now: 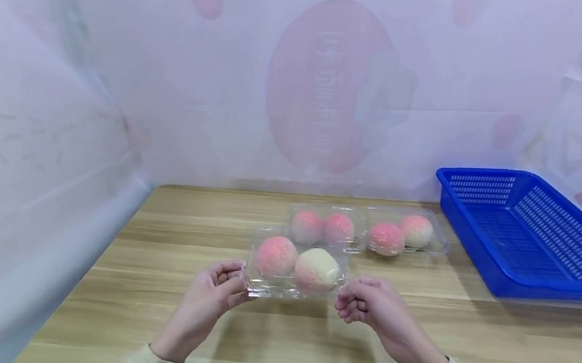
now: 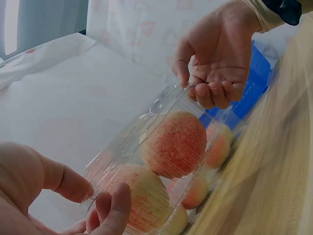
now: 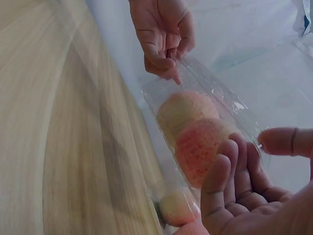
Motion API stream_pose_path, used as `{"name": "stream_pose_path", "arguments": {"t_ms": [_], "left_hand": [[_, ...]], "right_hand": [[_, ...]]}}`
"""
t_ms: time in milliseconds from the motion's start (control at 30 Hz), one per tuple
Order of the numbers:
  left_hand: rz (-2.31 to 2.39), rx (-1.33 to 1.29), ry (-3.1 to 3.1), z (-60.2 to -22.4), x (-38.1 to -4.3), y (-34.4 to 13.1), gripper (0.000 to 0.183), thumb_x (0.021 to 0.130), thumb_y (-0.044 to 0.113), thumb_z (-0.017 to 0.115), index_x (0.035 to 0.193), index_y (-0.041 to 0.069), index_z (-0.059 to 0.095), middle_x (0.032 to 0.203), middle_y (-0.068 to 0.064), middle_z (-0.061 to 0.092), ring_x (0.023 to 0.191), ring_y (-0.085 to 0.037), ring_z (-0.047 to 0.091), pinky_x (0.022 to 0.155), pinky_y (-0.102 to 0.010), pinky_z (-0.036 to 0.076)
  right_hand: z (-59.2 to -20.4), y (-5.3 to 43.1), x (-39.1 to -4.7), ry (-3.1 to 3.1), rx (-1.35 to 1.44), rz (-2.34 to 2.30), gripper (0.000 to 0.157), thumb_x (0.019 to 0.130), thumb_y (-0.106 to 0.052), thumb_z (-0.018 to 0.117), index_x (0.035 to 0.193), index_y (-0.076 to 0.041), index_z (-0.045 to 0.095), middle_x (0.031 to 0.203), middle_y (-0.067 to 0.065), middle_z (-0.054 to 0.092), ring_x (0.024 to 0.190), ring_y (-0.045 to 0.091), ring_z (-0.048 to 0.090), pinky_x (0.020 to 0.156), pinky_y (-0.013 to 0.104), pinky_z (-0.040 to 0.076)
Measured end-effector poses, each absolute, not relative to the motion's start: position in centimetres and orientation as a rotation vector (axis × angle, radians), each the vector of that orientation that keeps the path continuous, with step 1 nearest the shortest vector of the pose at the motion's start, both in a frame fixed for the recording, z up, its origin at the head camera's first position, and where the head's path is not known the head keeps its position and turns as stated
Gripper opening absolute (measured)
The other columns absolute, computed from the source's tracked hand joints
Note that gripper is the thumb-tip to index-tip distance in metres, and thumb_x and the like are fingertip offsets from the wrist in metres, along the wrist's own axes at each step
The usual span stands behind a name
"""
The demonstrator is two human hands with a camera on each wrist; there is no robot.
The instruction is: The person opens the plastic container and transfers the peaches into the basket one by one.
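Between the two hands a clear plastic clamshell box (image 1: pixel 266 287) is held up over the table, with two pink and cream peaches (image 1: pixel 277 257) inside. My left hand (image 1: pixel 213 291) pinches its left end between thumb and fingers. At the opposite end, my right hand (image 1: pixel 371 305) pinches the edge, its other fingers curled in. In the left wrist view, a peach (image 2: pixel 177 144) shows through the ribbed plastic. The right wrist view shows the right thumb (image 3: pixel 286 142) and fingertips at the box's near rim.
Behind the held box, two more clear boxes with peaches (image 1: pixel 340 229) (image 1: pixel 387 238) lie side by side on the wooden table (image 1: pixel 181 222). A blue plastic basket (image 1: pixel 499 276) stands at the right. White printed sheeting (image 1: pixel 209 134) walls the table's back and sides.
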State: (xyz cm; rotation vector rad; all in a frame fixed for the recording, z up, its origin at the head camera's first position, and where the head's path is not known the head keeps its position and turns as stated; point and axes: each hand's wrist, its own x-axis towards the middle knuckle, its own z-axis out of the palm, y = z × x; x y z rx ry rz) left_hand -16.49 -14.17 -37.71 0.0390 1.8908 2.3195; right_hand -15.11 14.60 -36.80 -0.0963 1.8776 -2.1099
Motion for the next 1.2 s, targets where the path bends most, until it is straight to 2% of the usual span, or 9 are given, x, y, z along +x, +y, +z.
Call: {"name": "stream_pose_path", "arguments": {"t_ms": [267, 433, 600, 933, 1200], "left_hand": [[2.240, 0.092, 1.878, -38.5, -16.1, -13.6, 0.043, 0.087, -0.008, 0.055, 0.126, -0.015, 0.040, 0.113, -0.024, 0.053, 0.096, -0.026, 0.060, 0.087, -0.038, 0.057], [2.190, 0.152, 1.818, -39.1, -15.9, -13.5, 0.043, 0.088, -0.008, 0.055, 0.126, -0.016, 0.036, 0.108, -0.024, 0.052, 0.095, -0.025, 0.060, 0.089, -0.038, 0.056], [2.131, 0.153, 1.824, -39.6, -16.1, -13.5, 0.045, 0.088, -0.008, 0.056, 0.126, -0.014, 0.034, 0.106, -0.022, 0.051, 0.090, -0.023, 0.060, 0.088, -0.037, 0.056], [2.089, 0.139, 1.796, -40.5, -16.3, -12.9, 0.043, 0.089, -0.008, 0.057, 0.124, -0.015, 0.034, 0.100, -0.019, 0.052, 0.084, -0.019, 0.061, 0.085, -0.035, 0.057], [2.082, 0.124, 1.795, -40.9, -16.4, -12.5, 0.046, 0.088, -0.009, 0.056, 0.126, -0.017, 0.032, 0.100, -0.021, 0.052, 0.083, -0.020, 0.061, 0.084, -0.035, 0.058]], "right_hand": [[-37.4, 16.1, -14.8, 1.908, -0.182, -1.978, 0.012, 0.089, -0.006, 0.061, 0.082, 0.003, 0.064, 0.076, 0.010, 0.066, 0.066, 0.014, 0.060, 0.060, 0.022, 0.054], [-37.7, 17.2, -14.8, 1.936, -0.182, -1.868, 0.012, 0.089, -0.008, 0.063, 0.082, 0.002, 0.063, 0.076, 0.009, 0.066, 0.064, 0.012, 0.058, 0.059, 0.021, 0.052], [-38.1, 17.9, -14.8, 1.924, -0.167, -1.801, 0.014, 0.090, -0.009, 0.064, 0.086, 0.005, 0.064, 0.077, 0.010, 0.067, 0.062, 0.009, 0.056, 0.057, 0.020, 0.049], [-38.5, 18.9, -15.1, 1.991, -0.186, -1.673, 0.019, 0.088, -0.012, 0.066, 0.089, 0.008, 0.067, 0.079, 0.013, 0.069, 0.062, 0.013, 0.061, 0.057, 0.023, 0.051], [-39.1, 19.1, -15.4, 2.030, -0.165, -1.625, 0.021, 0.087, -0.012, 0.067, 0.089, 0.009, 0.067, 0.078, 0.012, 0.069, 0.062, 0.014, 0.060, 0.055, 0.021, 0.049]]}}
